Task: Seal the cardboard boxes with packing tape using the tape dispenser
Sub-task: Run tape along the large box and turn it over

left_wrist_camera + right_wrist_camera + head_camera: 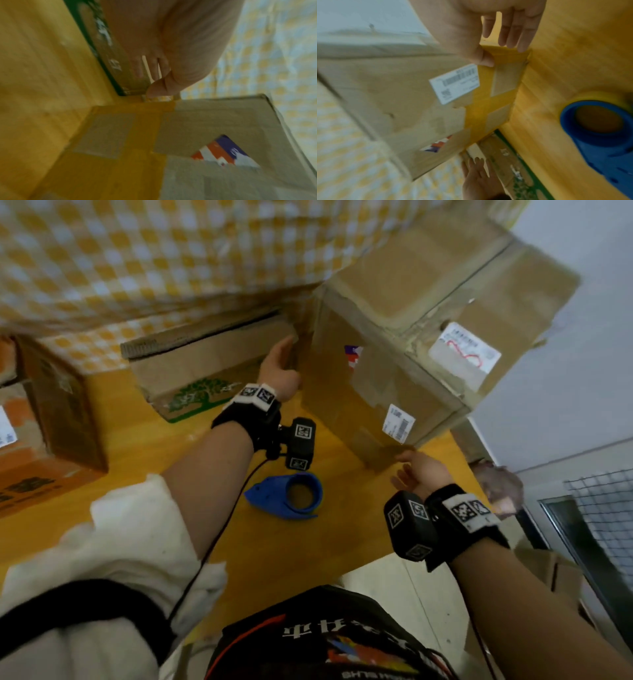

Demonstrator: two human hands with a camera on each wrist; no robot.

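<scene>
A large cardboard box (376,371) with white labels and old yellow tape stands on the yellow wooden table (325,542). My left hand (279,368) lies flat, fingers straight, against its far left side, in the gap beside a second box. My right hand (421,470) is at the box's near bottom corner. In the right wrist view its thumb (482,59) presses the taped face of the box (385,88), and its straight fingers (513,33) point along the bottom edge. The blue tape dispenser (263,491) lies on the table between my forearms, held by neither hand.
A lower box with a green tree print (205,378) lies behind my left hand, close to the large box. An orange-printed box (34,467) stands at the table's left. A yellow checkered cloth (137,251) hangs behind. The table's edge and the floor (394,594) lie at the right.
</scene>
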